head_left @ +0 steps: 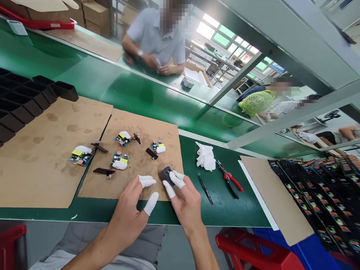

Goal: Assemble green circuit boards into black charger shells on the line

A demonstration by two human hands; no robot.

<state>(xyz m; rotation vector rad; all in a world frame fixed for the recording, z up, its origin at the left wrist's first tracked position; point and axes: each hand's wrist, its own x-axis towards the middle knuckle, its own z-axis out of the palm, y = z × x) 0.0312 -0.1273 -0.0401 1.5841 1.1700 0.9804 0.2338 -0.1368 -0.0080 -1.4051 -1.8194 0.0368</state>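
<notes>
My right hand (184, 195), with white finger cots on its tips, grips a small black plastic case (165, 174) at the front right of the cardboard sheet (146, 122). Just left of it, my left hand (135, 204) has its thumb and fingers apart and holds nothing; it wears finger cots too. Beyond my hands lie several small circuit boards with yellow and white parts, among them one board (120, 161) near the middle and another board (158, 147) closer to the case. Black flat pieces, such as this one (104, 171), lie beside the boards.
Right of the cardboard are tweezers (205, 188), red-and-black pliers (230, 179) and a crumpled white tissue (206, 156). Black open boxes (25, 97) stand at the left. Trays of assembled boards (323, 198) fill the far right. A person (160, 41) sits across the bench.
</notes>
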